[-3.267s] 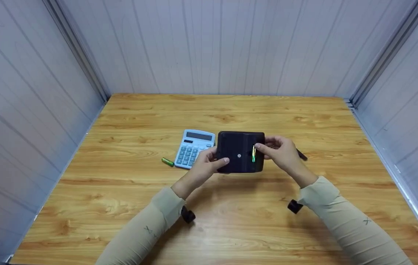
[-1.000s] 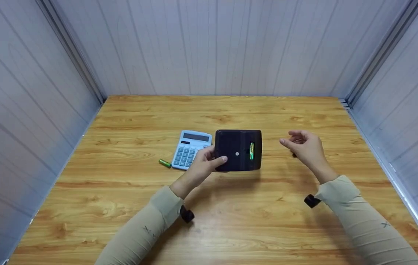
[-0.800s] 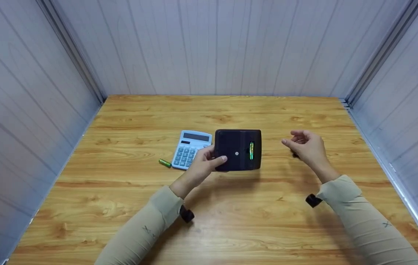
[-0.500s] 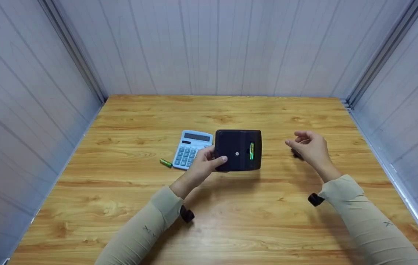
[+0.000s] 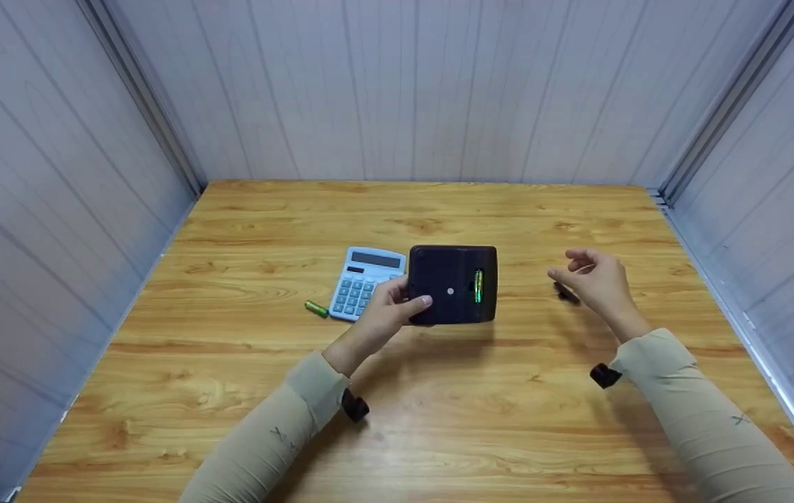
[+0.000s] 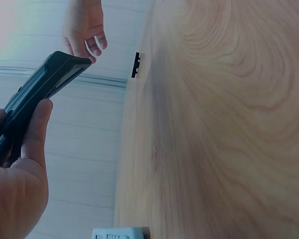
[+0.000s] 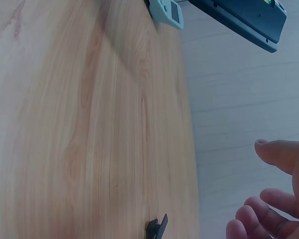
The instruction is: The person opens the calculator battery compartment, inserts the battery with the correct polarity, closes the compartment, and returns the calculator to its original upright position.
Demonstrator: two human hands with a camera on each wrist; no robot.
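Observation:
My left hand (image 5: 383, 318) grips a black calculator (image 5: 438, 272) by its left edge, thumb on top and fingers beneath, holding it above the table. Its back faces up, and a green battery (image 5: 478, 286) lies in the uncovered slot near its right side. My right hand (image 5: 599, 283) hovers off to the right with loosely bent fingers and nothing in them. On the tabletop just below that hand lies a small black cover (image 5: 567, 294), partly hidden in the head view; the right wrist view shows the cover (image 7: 155, 228) with a raised clip.
A light blue calculator (image 5: 362, 276) lies face up behind my left hand, which hides its lower right part. Beside its lower left corner is a loose green battery (image 5: 316, 308). Pale panelled walls (image 5: 410, 91) enclose the wooden table (image 5: 438, 419) at the back and sides.
My right hand has left the black calculator, where its thumb was at the battery slot, and has moved right, lately drifting slightly further. The left hand keeps its hold.

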